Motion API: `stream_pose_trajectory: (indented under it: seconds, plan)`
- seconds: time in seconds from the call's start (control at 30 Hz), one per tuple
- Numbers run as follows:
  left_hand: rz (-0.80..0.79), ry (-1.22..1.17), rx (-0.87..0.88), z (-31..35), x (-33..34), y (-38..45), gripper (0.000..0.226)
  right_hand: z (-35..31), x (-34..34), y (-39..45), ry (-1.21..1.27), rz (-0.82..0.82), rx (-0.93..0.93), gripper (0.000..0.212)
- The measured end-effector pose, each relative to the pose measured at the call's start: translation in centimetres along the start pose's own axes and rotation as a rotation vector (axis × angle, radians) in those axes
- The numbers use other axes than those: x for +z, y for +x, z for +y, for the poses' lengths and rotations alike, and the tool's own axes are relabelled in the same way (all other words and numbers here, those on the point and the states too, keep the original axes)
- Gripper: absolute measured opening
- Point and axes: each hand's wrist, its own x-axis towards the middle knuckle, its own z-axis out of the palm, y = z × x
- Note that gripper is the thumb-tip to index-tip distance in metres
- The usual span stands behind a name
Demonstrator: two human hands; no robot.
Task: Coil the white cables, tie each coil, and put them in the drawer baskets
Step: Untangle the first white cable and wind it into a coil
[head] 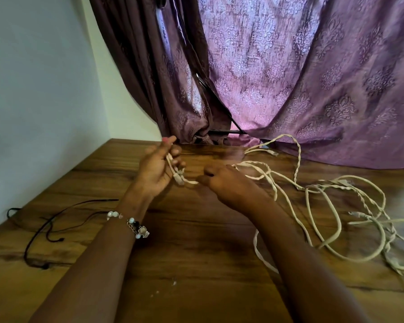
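White cables (pixel 322 206) lie in a loose tangle on the right half of the wooden bench (pixel 196 248), some lengths twisted round each other, with loops reaching from the far edge by the curtain down toward the near right corner. One strand runs out of the tangle to the middle of the bench, where both hands meet just above the surface.

The left hand (pixel 158 167) is raised, palm turned inward, fingers curled round a short doubled length of white cable; a plug end hangs just below its fingers. The right hand (pixel 224 183) sits just beside it, knuckles up, fingers curled and pinching the same strand where it leaves the left hand. From under the right hand the strand passes on to the right into the tangle. The bulk of the cables lies to the right of the right hand and beyond its forearm.

A beaded bracelet (pixel 133 223) circles the left wrist. A thin black cord (pixel 49 227) lies on the bench at the left, well apart from the white cables. A purple patterned curtain (pixel 301 78) hangs behind the bench, its hem resting on the far edge.
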Motion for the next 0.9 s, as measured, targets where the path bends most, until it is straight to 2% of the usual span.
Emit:
stream_pose_trajectory:
  seconds: [0.1, 0.13, 0.2, 0.27, 0.33, 0.37, 0.5, 0.6, 0.67, 0.7, 0.8, 0.9]
  plan:
    - [-0.042, 0.317, -0.018, -1.3, 1.5, -1.0, 0.017, -0.4, -0.3, 0.2, 0.324, 0.19, -0.002, 0.06]
    - [-0.067, 0.356, -0.042, -1.7, 1.9, -1.2, 0.015, -0.3, -0.5, 0.2, 0.343, 0.224, 0.001, 0.059]
    - [-0.128, 0.424, -0.089, -2.3, 2.1, -1.2, 0.021, 0.0, -0.2, -0.1, 0.33, 0.285, -0.014, 0.037]
    - [-0.259, 0.625, -0.105, -2.4, 2.3, -1.5, 0.018, 1.2, 0.4, -0.3, 0.306, 0.332, 0.032, 0.025]
    - [-0.357, 0.814, -0.146, -2.4, 2.6, -1.9, 0.027, 1.9, 0.6, -0.3, 0.288, 0.34, 0.046, 0.025]
    - [-0.371, 0.836, -0.182, -2.3, 2.8, -2.1, 0.033, 2.1, 0.5, -0.4, 0.301, 0.321, 0.057, 0.03]
    - [-0.383, 0.651, -0.307, -1.2, 2.2, -2.0, 0.045, 3.7, 0.4, -1.6, 0.374, 0.289, 0.116, 0.04]
    - [-0.463, 0.439, -0.365, -0.1, 0.7, -1.6, 0.052, 5.9, 1.9, -2.4, 0.325, 0.349, 0.205, 0.025]
    - [-0.511, 0.345, -0.398, 0.4, 0.1, -1.4, 0.064, 6.9, 2.8, -2.8, 0.385, 0.37, 0.288, 0.012]
    - [-0.527, 0.308, -0.4, 0.5, -0.1, -1.4, 0.06, 7.1, 3.0, -3.0, 0.44, 0.388, 0.316, 0.005]
    - [-0.542, 0.171, -0.414, 0.7, 0.0, -1.4, 0.04, 6.2, 3.1, -2.9, 0.714, 0.356, 0.375, 0.024]
    - [-0.576, 0.015, -0.457, 0.7, 0.0, -1.2, 0.035, 4.0, 2.7, -2.3, 0.919, 0.18, 0.296, 0.056]
